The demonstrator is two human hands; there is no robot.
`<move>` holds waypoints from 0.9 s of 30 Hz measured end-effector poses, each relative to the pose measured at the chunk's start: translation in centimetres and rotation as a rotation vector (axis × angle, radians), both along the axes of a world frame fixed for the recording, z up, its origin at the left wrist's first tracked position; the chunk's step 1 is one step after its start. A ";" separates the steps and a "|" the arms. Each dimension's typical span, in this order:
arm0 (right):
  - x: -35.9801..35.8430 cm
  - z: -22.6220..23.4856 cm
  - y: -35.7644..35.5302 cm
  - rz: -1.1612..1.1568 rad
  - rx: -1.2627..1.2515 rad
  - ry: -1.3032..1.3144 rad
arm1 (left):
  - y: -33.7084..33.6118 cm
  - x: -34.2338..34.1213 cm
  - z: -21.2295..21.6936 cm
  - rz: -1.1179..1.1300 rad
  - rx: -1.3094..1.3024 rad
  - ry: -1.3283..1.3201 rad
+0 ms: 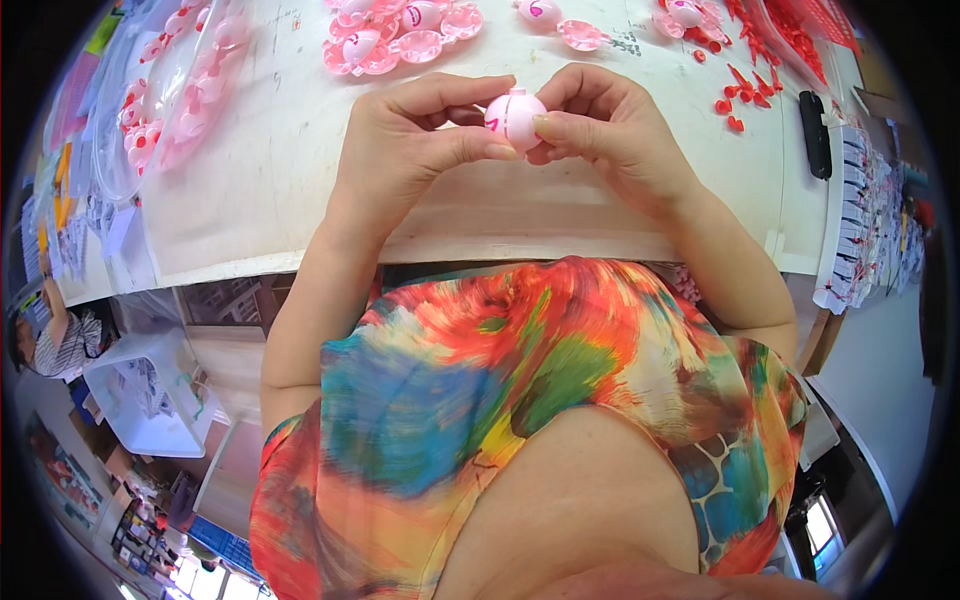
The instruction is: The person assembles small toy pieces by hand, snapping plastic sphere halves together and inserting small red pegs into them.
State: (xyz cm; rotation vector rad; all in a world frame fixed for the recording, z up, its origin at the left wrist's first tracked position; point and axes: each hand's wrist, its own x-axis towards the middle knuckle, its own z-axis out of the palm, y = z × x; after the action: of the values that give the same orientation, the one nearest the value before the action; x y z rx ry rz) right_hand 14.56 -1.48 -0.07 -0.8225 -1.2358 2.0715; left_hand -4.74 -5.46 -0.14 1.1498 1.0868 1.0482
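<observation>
Pink and round, a small plastic ball [516,118] is sitting between both hands above the near part of the white table [280,190]. The left hand [410,150] is pinching it from the left, thumb pressing low on its side and forefinger curling over its top. The right hand [610,125] is pinching it from the right, thumb lying across its front and fingers wrapping behind. Both sets of fingertips are touching the ball, which is showing a seam down its middle and a red mark on its left half.

Farther out across the table, a cluster of pink half-shells [400,35] is lying beyond the hands, with another marked pink ball [540,12] and a loose half-shell [582,36] just beside it. To the right, small red plastic pieces [745,85] are lying scattered, and a black oblong object [815,133] is resting near the table's right edge. On the left, clear plastic bags of pink parts [170,90] are lying well apart from the hands. Stacks of small packets [862,215] are lining the right side. Below, the person's bright multicoloured top [520,380] is filling the view.
</observation>
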 end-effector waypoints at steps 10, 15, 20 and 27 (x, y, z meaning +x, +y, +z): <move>0.3 -0.2 0.2 0.002 -0.022 -0.016 | 0.2 0.6 0.2 0.032 0.010 0.083; 0.3 -0.4 0.5 -0.016 -0.015 -0.126 | 0.2 1.1 0.4 0.081 -0.093 0.165; 0.3 -0.4 0.4 -0.072 0.027 -0.129 | -0.3 2.3 -0.1 0.127 0.120 0.347; 0.1 -0.6 0.1 -0.146 0.141 -0.103 | 0.3 2.6 -0.1 0.081 0.155 0.421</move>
State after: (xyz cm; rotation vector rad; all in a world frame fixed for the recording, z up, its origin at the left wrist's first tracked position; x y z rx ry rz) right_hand 14.65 -1.36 -0.64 -0.9345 -1.3190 1.8243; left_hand -2.15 -5.15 -0.22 1.5064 1.4082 0.9890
